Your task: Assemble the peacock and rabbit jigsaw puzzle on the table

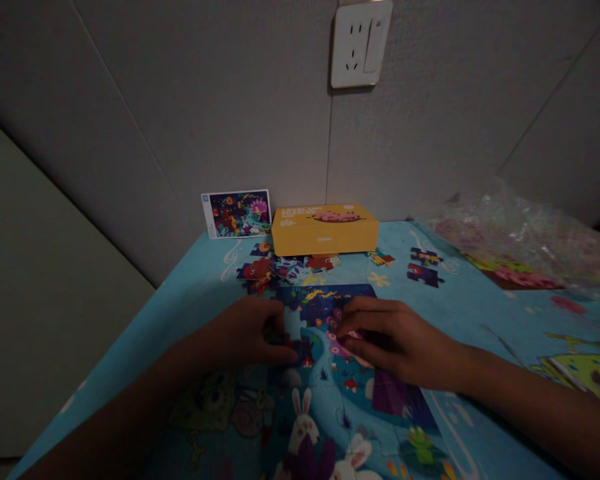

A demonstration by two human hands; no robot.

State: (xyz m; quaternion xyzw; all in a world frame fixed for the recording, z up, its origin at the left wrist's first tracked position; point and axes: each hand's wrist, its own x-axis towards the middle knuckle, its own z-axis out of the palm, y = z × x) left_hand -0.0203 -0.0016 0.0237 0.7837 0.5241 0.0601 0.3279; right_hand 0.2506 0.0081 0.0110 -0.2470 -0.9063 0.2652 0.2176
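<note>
A partly joined jigsaw puzzle lies on the table, showing white rabbits, a pale blue path and a green frog. At its left edge is my left hand, thumb and forefinger closed on a dark puzzle piece beside a gap where the blue cloth shows. My right hand rests over the upper right of the puzzle. Its fingertips pinch at a pink puzzle piece, partly covered by the fingers.
Behind the puzzle, loose pieces lie before a yellow puzzle box. A picture card leans on the wall. Two small joined groups lie to the right, near a crinkled clear plastic bag. A cartoon cloth covers the table.
</note>
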